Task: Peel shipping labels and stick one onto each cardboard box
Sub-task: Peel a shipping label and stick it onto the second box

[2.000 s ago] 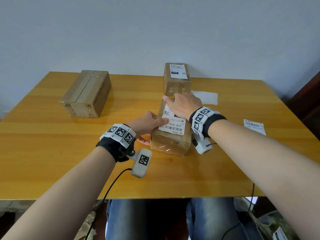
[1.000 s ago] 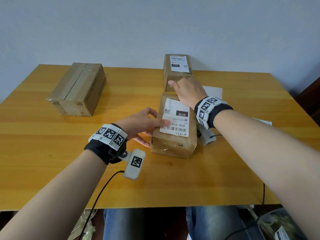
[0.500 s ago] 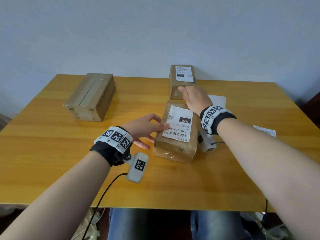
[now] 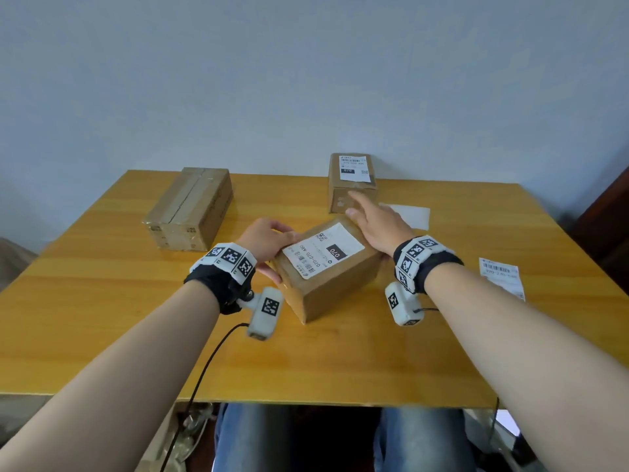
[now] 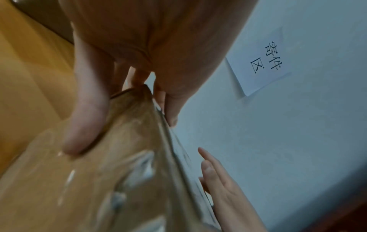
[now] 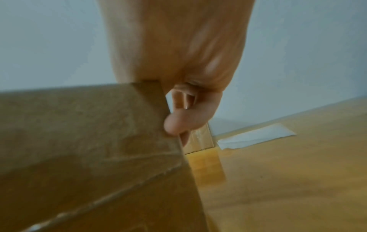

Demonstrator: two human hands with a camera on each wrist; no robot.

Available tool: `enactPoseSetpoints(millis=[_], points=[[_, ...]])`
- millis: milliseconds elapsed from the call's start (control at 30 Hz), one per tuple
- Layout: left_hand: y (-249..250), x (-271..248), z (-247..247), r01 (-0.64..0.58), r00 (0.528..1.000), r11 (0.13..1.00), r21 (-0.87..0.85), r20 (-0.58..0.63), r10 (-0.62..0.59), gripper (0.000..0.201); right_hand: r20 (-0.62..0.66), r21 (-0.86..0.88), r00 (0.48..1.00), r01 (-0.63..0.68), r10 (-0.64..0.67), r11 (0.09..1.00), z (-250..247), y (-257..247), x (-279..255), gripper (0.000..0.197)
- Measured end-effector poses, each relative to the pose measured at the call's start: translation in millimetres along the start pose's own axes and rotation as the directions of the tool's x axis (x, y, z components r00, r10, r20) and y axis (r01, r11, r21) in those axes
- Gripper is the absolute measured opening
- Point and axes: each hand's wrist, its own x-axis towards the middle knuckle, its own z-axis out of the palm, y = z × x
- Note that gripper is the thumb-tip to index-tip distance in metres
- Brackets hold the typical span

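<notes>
Hands (image 4: 269,240) (image 4: 381,226) gripping labelled box (image 4: 326,284) edges, table (image 4: 102,301), unlabelled box (image 4: 190,209) well apart

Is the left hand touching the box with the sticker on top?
Touching. The left wrist view shows the left hand with its thumb pressed on the labelled box and fingers over its top edge.

A parcel-sending room: a paper wall sign (image 5: 265,62) reads "寄件区" above a wooden table (image 4: 102,301) of labelled boxes (image 4: 352,180).
</notes>
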Motion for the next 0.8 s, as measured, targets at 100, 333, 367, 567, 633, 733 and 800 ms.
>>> enactPoseSetpoints(millis=[100,333,367,567,633,733,800], points=[[3.2,10.8,-7.9,-0.091,0.982,0.989,-0.113,-0.173,0.07,0.024,0.054,0.087,0.995,-0.084,0.079,0.993,-0.6,-2.7,-15.1,0.053],[-1.4,14.5,-11.2,-0.129,0.968,0.951,-0.283,-0.242,0.059,0.049,0.035,0.229,0.943,-0.33,0.331,0.916,3.0,-9.1,-34.7,0.046],[-3.4,14.9,-8.1,-0.148,0.961,0.967,-0.208,-0.26,0.092,0.049,0.038,0.213,0.947,-0.32,0.32,0.923,2.3,-10.7,-37.2,0.047],[-13.8,14.7,-0.8,-0.247,0.857,0.939,0.238,-0.398,0.326,0.045,0.247,0.26,0.936,-0.314,0.251,0.913,-4.2,-20.2,-48.3,0.056],[-16.3,12.1,-6.3,-0.213,0.809,0.892,0.4,-0.44,0.39,0.042,0.331,0.279,0.919,-0.31,0.212,0.909,-6.0,-26.8,-54.8,0.049],[-15.5,11.8,-10.2,-0.172,0.78,0.795,0.581,-0.413,0.471,0.04,0.421,0.313,0.891,-0.317,0.169,0.895,-6.6,-36.1,-59.8,0.047],[-12.4,12.8,-8.3,-0.151,0.779,0.733,0.663,-0.377,0.501,0.042,0.481,0.32,0.863,-0.337,0.155,0.885,-5.8,-43.4,-59.6,0.062]])
